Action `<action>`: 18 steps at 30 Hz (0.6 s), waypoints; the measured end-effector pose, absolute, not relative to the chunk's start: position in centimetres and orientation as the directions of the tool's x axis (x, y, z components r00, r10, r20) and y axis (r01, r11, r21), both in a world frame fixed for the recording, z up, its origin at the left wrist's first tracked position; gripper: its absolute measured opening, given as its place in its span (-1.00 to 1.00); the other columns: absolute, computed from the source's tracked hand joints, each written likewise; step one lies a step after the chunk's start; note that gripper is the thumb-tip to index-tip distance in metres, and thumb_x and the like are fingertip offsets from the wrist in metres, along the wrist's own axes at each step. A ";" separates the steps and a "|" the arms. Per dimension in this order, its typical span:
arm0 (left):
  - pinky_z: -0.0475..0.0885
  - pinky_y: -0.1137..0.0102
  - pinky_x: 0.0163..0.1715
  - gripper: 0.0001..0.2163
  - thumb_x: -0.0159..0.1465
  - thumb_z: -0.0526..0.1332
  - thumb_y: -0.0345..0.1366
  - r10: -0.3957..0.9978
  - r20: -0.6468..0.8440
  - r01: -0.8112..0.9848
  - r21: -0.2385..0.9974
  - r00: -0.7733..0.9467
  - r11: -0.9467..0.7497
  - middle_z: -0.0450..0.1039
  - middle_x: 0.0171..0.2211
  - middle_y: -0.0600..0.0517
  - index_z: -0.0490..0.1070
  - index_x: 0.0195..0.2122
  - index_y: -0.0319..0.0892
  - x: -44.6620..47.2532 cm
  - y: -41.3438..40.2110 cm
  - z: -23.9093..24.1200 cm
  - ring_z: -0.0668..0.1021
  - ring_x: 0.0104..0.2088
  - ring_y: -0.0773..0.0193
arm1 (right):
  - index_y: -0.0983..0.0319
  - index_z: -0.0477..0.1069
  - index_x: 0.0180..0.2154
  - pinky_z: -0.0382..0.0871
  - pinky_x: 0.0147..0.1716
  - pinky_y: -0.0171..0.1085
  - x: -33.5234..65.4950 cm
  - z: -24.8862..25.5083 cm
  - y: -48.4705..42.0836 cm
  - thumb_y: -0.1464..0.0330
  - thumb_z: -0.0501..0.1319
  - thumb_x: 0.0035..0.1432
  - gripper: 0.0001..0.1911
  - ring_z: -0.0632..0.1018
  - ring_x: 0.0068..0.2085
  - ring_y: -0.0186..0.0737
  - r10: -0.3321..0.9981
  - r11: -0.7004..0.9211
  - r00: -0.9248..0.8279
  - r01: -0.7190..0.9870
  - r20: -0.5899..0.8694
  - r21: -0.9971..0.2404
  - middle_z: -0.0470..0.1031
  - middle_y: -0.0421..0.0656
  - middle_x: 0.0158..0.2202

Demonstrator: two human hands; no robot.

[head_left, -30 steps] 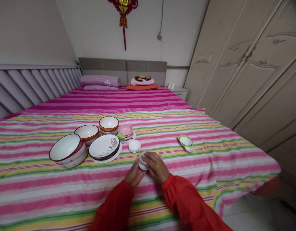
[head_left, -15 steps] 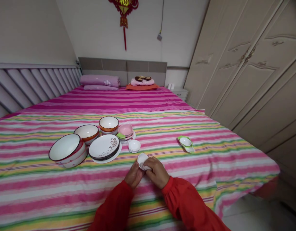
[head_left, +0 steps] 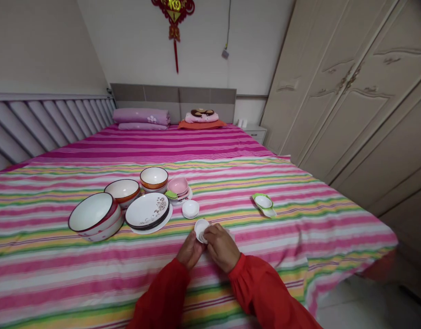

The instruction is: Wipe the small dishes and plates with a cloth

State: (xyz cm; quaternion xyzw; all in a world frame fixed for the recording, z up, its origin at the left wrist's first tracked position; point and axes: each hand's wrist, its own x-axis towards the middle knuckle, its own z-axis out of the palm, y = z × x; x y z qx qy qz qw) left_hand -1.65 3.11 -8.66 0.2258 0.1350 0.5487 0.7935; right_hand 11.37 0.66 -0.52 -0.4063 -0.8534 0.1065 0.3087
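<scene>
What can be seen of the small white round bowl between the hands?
The small white round bowl looks smooth, perhaps ceramic, its plain inside showing. The bare left hand holds its left side over the multicoloured striped bedcover; the bare right hand holds a pale, cloth-like piece at its right side.

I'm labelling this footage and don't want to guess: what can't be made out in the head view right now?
All in the head view:
Small white bowl: its right side, behind the right hand; part of its outside, behind the left hand.
Pale wad: material and full shape, mostly covered by the right hand.
Lower plates: their faces, under the top plate.
Red wall hanging: its top, cut off by the upper edge.
</scene>
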 end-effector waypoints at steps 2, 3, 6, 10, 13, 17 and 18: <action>-0.01 0.19 0.22 -0.50 0.13 0.21 -0.06 0.923 0.025 -0.801 0.506 0.383 0.319 0.43 -0.02 -0.12 0.32 0.04 -0.23 -1.7 3.2 -8.8 0.29 0.15 0.10 | 0.25 0.42 -0.26 0.28 -0.14 -0.19 11.3 -0.5 0.6 0.59 0.04 0.01 -0.71 0.35 -0.18 -0.19 0.713 0.700 -0.503 0.535 0.488 -0.473 0.42 -0.11 -0.23; -0.01 0.19 0.22 -0.51 0.14 0.20 -0.06 0.919 0.027 -0.797 0.507 0.394 0.327 0.43 -0.01 -0.11 0.33 0.04 -0.23 -1.7 3.2 -8.9 0.27 0.16 0.10 | 0.26 0.40 -0.19 0.28 -0.11 -0.19 11.2 -0.6 0.6 0.59 0.04 0.02 -0.68 0.35 -0.14 -0.18 0.695 0.719 -0.505 0.506 0.512 -0.477 0.41 -0.10 -0.16; -0.01 0.21 0.22 -0.54 0.15 0.20 -0.06 0.917 0.042 -0.801 0.504 0.396 0.323 0.39 0.03 -0.09 0.34 0.02 -0.20 -1.6 3.3 -8.9 0.24 0.18 0.13 | 0.29 0.33 -0.06 0.23 0.00 -0.14 10.7 -1.1 1.1 0.55 0.06 0.09 -0.66 0.32 -0.03 -0.15 0.689 0.716 -0.480 0.565 0.543 -0.410 0.35 -0.03 -0.03; 0.00 0.24 0.22 -0.54 0.15 0.20 -0.09 0.935 0.035 -0.822 0.490 0.353 0.292 0.37 0.05 -0.08 0.33 0.04 -0.19 -1.6 3.3 -8.9 0.25 0.17 0.16 | 0.30 0.33 -0.04 0.21 0.02 -0.09 10.3 -1.5 1.5 0.52 0.09 0.13 -0.68 0.30 -0.01 -0.08 0.740 0.619 -0.431 0.738 0.516 -0.270 0.36 0.02 -0.01; 0.03 0.22 0.21 -0.51 0.14 0.22 -0.09 0.940 0.022 -0.820 0.496 0.342 0.287 0.41 0.01 -0.09 0.30 0.06 -0.20 -1.5 3.2 -8.7 0.31 0.13 0.14 | 0.28 0.40 -0.18 0.26 -0.10 -0.13 10.6 -1.0 1.1 0.55 0.12 0.07 -0.75 0.32 -0.10 -0.08 0.795 0.566 -0.409 0.767 0.449 -0.304 0.40 -0.02 -0.13; 0.06 0.21 0.19 -0.45 0.12 0.22 -0.06 0.938 0.003 -0.803 0.517 0.347 0.295 0.44 -0.03 -0.11 0.26 0.10 -0.22 -1.5 3.1 -8.3 0.35 0.10 0.11 | 0.22 0.42 -0.30 0.25 -0.19 -0.21 11.2 -0.4 0.5 0.56 0.15 -0.03 -0.78 0.34 -0.17 -0.15 0.803 0.593 -0.444 0.663 0.398 -0.456 0.40 -0.13 -0.22; 0.06 0.21 0.19 -0.44 0.13 0.22 -0.05 0.938 0.003 -0.798 0.526 0.347 0.294 0.43 -0.03 -0.11 0.24 0.11 -0.22 -1.5 3.1 -8.2 0.34 0.10 0.11 | 0.21 0.42 -0.31 0.24 -0.20 -0.23 11.3 -0.4 0.5 0.55 0.15 -0.02 -0.80 0.34 -0.17 -0.16 0.797 0.603 -0.448 0.634 0.406 -0.485 0.40 -0.14 -0.23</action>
